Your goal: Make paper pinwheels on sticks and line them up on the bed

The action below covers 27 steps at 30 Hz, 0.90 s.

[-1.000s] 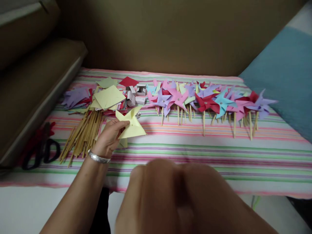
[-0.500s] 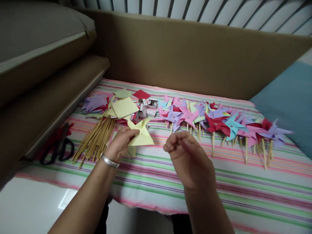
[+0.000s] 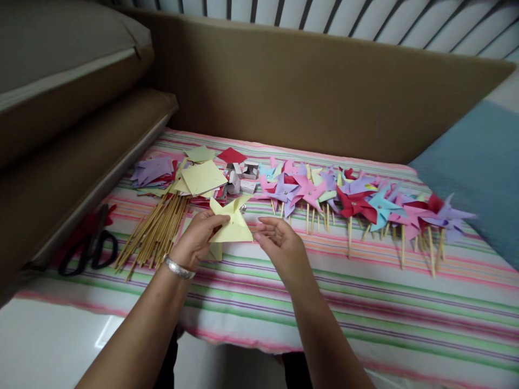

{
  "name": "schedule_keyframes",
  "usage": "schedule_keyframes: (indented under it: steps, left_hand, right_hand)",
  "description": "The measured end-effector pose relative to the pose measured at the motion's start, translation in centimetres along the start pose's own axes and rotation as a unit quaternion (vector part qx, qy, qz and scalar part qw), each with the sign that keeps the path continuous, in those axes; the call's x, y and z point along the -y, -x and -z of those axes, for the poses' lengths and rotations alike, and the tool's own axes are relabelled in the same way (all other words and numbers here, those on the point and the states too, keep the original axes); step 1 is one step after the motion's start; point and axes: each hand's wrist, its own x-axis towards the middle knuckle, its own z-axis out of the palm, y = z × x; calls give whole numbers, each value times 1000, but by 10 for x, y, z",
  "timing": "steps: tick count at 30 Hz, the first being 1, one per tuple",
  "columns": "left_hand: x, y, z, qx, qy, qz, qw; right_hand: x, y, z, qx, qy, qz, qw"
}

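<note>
My left hand (image 3: 198, 233) pinches a pale yellow paper pinwheel (image 3: 236, 229) near its middle, with the thumb on top. Some of its corners are folded in, and its lower flap lies flat. Close to the paper's right corner is my right hand (image 3: 280, 243), fingers apart and nothing seen in them. A small shiny cluster (image 3: 243, 207) of what look like pins shows just behind the pinwheel. Beneath my left hand, part of another yellow sheet (image 3: 214, 252) lies on the striped cloth (image 3: 259, 324).
Wooden sticks (image 3: 158, 232) lie left, beside dark-handled scissors (image 3: 91, 251). Behind them are stacked paper squares (image 3: 203, 178), purple cut paper (image 3: 152, 172) and small white boxes (image 3: 248, 186). Finished pinwheels (image 3: 357, 202) on sticks line the right. A brown panel (image 3: 284, 92) stands behind.
My right hand has moved left and turned, coming close to the yellow pinwheel's right corner. My left hand keeps its pinch on the paper. The view has shifted slightly.
</note>
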Motion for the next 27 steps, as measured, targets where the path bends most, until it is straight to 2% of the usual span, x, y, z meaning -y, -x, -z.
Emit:
schedule_keyframes:
  steps: [4, 8, 16, 22, 24, 27]
  left_hand:
    - [3, -1, -1, -6, -22, -8, 1000]
    - [5, -2, -2, -9, -51, -16, 999]
    - [4, -1, -5, -23, -67, -30, 997]
    - [3, -1, -1, 20, -59, -36, 997]
    - [3, -1, 0, 20, -59, -36, 997]
    - [3, -1, -1, 12, -57, -32, 998]
  right_hand:
    - [-13, -2, -8, 21, 32, 4, 999]
    - [-15, -1, -11, 56, -21, -13, 998]
    - [-10, 2, -10, 78, -65, -55, 993]
    - [-11, 1, -11, 103, -79, -82, 988]
    - [-14, 2, -11, 110, -63, -59, 990]
    - [-17, 2, -9, 98, -6, 36, 994]
